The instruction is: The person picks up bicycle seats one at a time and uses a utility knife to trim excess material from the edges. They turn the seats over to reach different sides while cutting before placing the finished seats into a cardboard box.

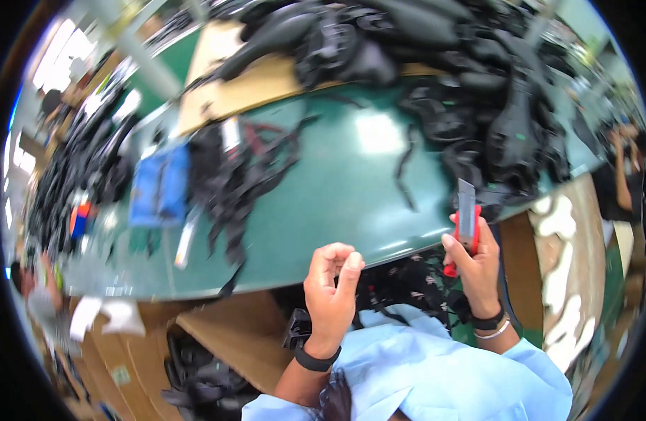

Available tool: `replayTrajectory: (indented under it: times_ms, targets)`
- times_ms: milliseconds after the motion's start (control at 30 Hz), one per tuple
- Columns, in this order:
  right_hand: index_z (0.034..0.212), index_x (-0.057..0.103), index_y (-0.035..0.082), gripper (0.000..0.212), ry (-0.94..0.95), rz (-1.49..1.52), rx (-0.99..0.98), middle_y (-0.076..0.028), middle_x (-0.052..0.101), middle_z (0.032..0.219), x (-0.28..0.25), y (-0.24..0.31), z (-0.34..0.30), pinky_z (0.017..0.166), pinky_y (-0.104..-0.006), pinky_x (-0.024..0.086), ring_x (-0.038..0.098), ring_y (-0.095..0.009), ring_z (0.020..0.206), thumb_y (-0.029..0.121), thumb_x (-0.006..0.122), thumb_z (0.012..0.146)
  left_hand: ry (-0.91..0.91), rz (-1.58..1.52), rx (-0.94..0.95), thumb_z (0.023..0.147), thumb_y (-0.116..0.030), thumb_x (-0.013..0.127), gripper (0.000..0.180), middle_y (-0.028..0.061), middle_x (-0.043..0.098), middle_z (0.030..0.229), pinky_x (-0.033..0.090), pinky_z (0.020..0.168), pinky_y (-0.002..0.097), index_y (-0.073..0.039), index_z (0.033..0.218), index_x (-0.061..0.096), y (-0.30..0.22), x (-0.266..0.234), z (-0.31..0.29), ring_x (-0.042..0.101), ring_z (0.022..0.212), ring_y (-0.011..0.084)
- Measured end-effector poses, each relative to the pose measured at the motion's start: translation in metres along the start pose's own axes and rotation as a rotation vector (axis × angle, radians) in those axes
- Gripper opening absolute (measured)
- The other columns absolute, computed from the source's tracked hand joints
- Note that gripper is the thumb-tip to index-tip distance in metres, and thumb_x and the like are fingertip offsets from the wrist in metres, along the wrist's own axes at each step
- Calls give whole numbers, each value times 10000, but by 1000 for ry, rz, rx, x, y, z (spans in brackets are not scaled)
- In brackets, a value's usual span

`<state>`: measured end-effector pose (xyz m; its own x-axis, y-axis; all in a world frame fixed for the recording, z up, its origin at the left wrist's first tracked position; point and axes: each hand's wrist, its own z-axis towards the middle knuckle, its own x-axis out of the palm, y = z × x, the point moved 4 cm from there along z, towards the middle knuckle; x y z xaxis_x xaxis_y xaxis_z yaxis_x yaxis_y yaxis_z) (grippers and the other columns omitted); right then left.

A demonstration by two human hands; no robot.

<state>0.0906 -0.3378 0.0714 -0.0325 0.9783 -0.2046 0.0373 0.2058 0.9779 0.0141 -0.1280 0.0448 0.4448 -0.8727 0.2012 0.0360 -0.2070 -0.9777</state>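
My right hand (pixel 481 274) grips a red utility knife (pixel 467 221) near the table's front edge, its broad grey blade pointing up and away from me. My left hand (pixel 330 295) is raised in front of my body, with the fingers curled in toward the thumb and nothing visible in them. Between the hands and the far side stretches the green tabletop (pixel 337 189). Past the knife, a pile of black moulded parts (pixel 512 126) covers the right side of the table. A thin black strip (pixel 405 172) lies left of that pile.
A tangle of black strips (pixel 242 172) and a blue pouch (pixel 159 186) lie on the left. More black parts (pixel 351 49) are heaped on a cardboard sheet (pixel 232 95) at the back. Below the table edge stands an open carton (pixel 232 330) with black pieces inside. Other people are at both sides.
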Motion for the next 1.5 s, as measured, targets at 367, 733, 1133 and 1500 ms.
replayTrajectory:
  times_ms: [367,733,1133,1500]
  targets:
    - [1202,594,12,412,-369,-165,12,-78,494,1119,-91,-45,33,639,-258,556,581,-134,863,196,722,856,366,198,-378,864,-365,726,859,207,575,1192,497,839,331,1,1467,235,51,169,67,575,1073,234]
    - [1139,623,36,302,46,92,18,-4,643,823,-41,-5,50,626,-237,510,609,-65,712,182,699,886,175,202,-243,929,-180,657,398,9,572,971,421,814,220,-59,1291,544,-6,-22,110,525,883,76]
    - [1258,558,53,408,392,-318,-78,-160,604,827,26,-11,37,664,-331,483,601,-261,686,200,668,894,-243,1045,408,842,-75,687,67,95,599,857,442,763,374,-33,868,642,-49,-52,71,554,819,280]
    - [1450,403,113,552,382,-582,-455,-150,625,810,53,14,11,530,-429,481,591,-368,583,113,583,929,27,1028,451,798,-140,750,161,24,560,758,352,741,355,-65,871,627,-14,7,70,520,757,201]
